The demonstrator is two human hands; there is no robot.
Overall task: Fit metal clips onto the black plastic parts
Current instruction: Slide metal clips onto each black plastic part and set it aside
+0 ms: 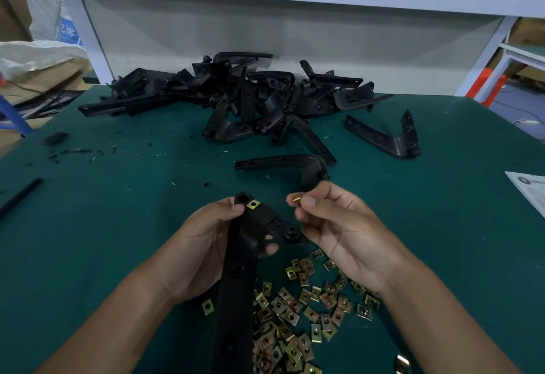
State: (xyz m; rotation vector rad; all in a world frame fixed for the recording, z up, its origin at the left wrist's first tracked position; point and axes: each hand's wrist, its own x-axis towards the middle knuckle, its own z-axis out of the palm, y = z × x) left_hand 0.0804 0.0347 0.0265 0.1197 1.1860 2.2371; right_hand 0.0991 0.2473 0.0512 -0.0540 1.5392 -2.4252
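Only blurred print, paper sheet (530, 189)

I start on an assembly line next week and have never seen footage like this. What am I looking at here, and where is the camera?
There is no machine: one camera worn on a person's head looks down at their two bare hands over a green-covered work table. The left hand grips a long black plastic bracket that already carries one small brass-coloured metal clip near its top end. The right hand pinches another brass-coloured clip beside that end. A scatter of loose brass-coloured clips lies near the person, and a heap of black plastic brackets sits at the far edge.
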